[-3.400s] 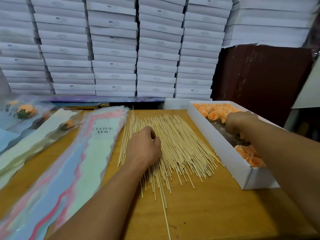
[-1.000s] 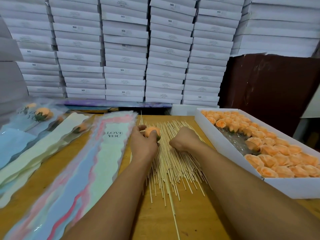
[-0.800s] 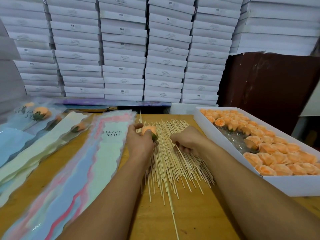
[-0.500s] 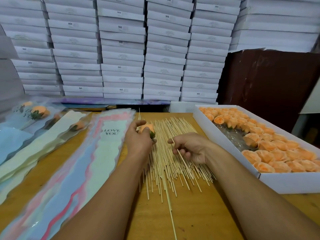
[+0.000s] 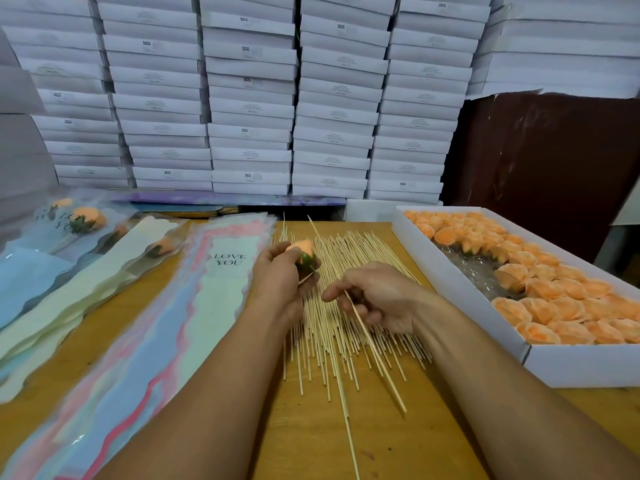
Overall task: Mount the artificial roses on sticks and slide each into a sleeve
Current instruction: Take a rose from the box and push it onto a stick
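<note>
Sticks (image 5: 346, 306) lie mid-table, sleeves (image 5: 145, 323) to their left. Box of roses (image 5: 450, 282) sits right; stacked boxes (image 5: 249, 98) behind

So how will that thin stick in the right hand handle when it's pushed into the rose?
The stick looks long and thin, so it may flex or snap. Held mid-length by the right hand, its tip could wander off the rose.

Right hand (image 5: 377, 296) lifted one stick (image 5: 372, 344) (tip now reaching the rose (image 5: 303, 252)).

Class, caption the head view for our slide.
Left hand holds a peach artificial rose; right hand aims a thin wooden stick at it.
</note>
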{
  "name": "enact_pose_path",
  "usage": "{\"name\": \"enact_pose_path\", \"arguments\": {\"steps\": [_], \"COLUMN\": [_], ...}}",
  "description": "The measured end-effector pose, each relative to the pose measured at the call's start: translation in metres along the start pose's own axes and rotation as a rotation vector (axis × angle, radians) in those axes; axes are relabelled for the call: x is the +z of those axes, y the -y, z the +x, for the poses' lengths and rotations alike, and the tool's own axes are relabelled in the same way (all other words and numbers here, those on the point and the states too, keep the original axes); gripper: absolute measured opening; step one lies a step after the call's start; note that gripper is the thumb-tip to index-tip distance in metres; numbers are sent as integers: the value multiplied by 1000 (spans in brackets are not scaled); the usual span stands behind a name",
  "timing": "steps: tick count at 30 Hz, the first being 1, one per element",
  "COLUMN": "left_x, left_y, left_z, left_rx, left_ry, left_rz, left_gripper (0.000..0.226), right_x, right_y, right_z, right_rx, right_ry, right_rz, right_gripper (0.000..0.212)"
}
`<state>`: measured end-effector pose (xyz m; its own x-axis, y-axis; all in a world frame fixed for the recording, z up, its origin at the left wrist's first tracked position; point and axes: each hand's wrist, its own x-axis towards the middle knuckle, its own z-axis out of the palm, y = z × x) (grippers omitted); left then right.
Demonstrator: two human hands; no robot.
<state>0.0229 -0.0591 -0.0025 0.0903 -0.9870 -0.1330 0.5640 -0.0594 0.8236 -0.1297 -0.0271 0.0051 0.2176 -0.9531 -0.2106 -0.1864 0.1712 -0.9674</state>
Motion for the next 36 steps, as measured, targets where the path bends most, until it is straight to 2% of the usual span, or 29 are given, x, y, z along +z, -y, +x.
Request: {"name": "enact_pose_path", "arguments": {"steps": [2,7,8,11,14,19,24,27,32,36], "left_x": [0,-2,-3,-4,-3,-2,-1,-3,0,2], "left_y": [-1,-6,-8,-11,-13,-16,-19,-22,-24,-25], "left_z": [0,0,1,2,2,2,2,1,-3,-3], "left_rx": [-5,-62,-79,-126,-132,-117,-110,-153,-141,-145], "left_ry": [-3,-15,-18,-8,7,18,84,141,189,190], "left_rz": [-46,-196,-224,-284,-318,-382,-472,-572,-561,-542], "left_gripper": [18,25,24,25,29,28,27,21,16,24], "right_x": [3,1,1,3,7,9,5,5,7,11], "right_y": [1,3,4,7,7,10,12,13,15,14], "right_z": [-1,-9,-11,-15,-17,-19,-25,-28,-30,-29], "right_rx": [6,5,4,-35,-96,-132,-198,-257,-280,-245], "right_ry": [-9,29,44,35,-6,22,113,143,209,261], "right_rz": [30,11,-17,-167,-244,-94,-20,-81,-83,-108], "right_gripper": [21,56,53,30,33,24,46,30,23,22]}}
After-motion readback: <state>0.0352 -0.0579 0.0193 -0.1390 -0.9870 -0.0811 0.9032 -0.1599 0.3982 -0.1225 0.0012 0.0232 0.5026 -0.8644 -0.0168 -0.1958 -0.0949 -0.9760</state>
